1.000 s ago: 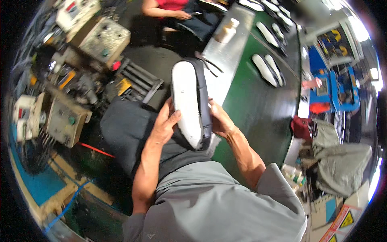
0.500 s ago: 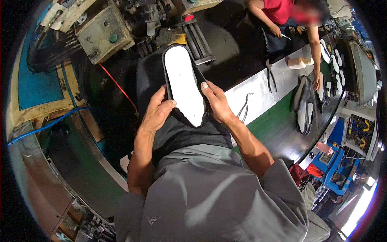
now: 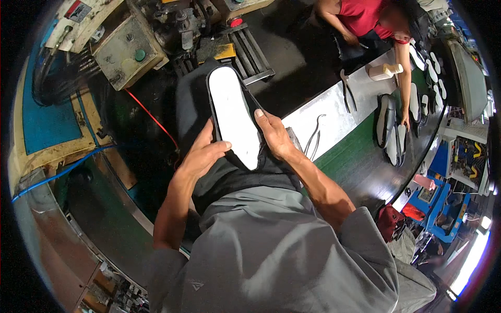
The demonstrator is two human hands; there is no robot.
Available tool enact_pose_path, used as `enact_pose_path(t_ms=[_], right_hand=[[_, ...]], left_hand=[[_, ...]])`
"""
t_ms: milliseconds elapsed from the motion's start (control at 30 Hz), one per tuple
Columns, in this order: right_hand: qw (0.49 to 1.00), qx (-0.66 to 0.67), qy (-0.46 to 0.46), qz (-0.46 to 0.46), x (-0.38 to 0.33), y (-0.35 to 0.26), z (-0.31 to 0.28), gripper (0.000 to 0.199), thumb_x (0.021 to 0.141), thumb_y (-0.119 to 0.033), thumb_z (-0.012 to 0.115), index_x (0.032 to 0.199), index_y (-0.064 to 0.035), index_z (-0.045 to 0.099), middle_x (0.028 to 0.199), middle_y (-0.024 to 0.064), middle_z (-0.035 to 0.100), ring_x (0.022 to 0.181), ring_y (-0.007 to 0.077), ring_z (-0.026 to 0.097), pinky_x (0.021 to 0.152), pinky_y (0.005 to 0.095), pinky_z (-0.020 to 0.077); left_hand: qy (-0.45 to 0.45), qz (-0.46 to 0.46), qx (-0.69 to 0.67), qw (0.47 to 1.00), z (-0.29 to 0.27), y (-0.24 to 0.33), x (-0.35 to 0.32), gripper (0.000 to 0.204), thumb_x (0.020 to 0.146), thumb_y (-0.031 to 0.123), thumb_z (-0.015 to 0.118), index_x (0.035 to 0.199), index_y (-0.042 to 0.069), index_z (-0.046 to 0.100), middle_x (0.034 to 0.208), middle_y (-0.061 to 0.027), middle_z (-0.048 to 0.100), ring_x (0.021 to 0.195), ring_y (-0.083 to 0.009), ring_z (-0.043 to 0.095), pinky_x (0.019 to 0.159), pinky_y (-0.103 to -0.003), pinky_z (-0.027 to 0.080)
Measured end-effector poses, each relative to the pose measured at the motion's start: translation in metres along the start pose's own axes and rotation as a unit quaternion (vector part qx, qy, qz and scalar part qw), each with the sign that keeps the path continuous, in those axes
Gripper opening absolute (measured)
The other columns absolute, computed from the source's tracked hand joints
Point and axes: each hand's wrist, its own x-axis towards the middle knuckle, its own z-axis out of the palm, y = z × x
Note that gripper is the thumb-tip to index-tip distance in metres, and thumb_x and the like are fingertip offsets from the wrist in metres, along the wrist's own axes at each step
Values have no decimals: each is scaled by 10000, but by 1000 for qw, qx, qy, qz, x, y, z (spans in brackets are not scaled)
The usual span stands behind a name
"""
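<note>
1. The shoe (image 3: 233,121) lies sole-up between both hands, above the lap, long axis pointing away.
2. Left hand (image 3: 201,155) fingers curl on its left edge.
3. Right hand (image 3: 274,136) fingers clasp its right edge.

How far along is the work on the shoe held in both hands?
Done: a white insole covers the bottom of the shoe. In hand: the left hand and right hand grip its sides, sole side up, in front of the machine. Left: no outsole shows on it, and more shoes lie on the belt.
</note>
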Motion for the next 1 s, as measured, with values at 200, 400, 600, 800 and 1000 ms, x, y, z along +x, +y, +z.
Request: enact_pose_path(t_ms=[200,400,600,800,1000], right_hand=[[996,-73,-40,-8,-8,-7,-7,686,1167,-522,428,1375,101,627,1166,261,736,1136,315,676,1034,431,506],[987,-122,-71,-79,-26,-24,1,671,1160,-467,473,1567,66,505,1420,353,642,1375,426,616,1175,452,449],[958,-187,-109,-186,-3,-79,2,921,1033,-524,696,1661,53,349,1616,346,475,1513,434,482,1241,472,399],[970,-141,-124,-156,26,-114,18,963,991,-571,750,1659,18,385,1530,333,540,1436,407,537,1180,478,447],[962,-157,-85,-206,26,-106,24,873,992,-539,765,1637,-36,460,1416,296,603,1346,393,576,1143,475,464]], left_hand=[[-68,19,-141,987,-10,-8,-6,961,932,-108,550,1762,108,117,1678,-160,414,1554,-303,428,1271,-480,369],[7,176,-26,984,-30,54,37,702,1079,169,619,1702,42,321,1575,-143,542,1430,-247,540,1220,-400,407],[18,178,79,981,-20,81,33,620,1088,234,665,1627,5,462,1435,-140,633,1309,-218,604,1139,-354,462],[56,218,173,959,-9,85,25,631,1068,314,716,1590,14,527,1443,-165,630,1290,-212,607,1111,-338,473],[104,253,222,936,-7,76,25,588,1056,344,728,1521,6,601,1400,-159,649,1246,-212,633,1072,-350,494]])
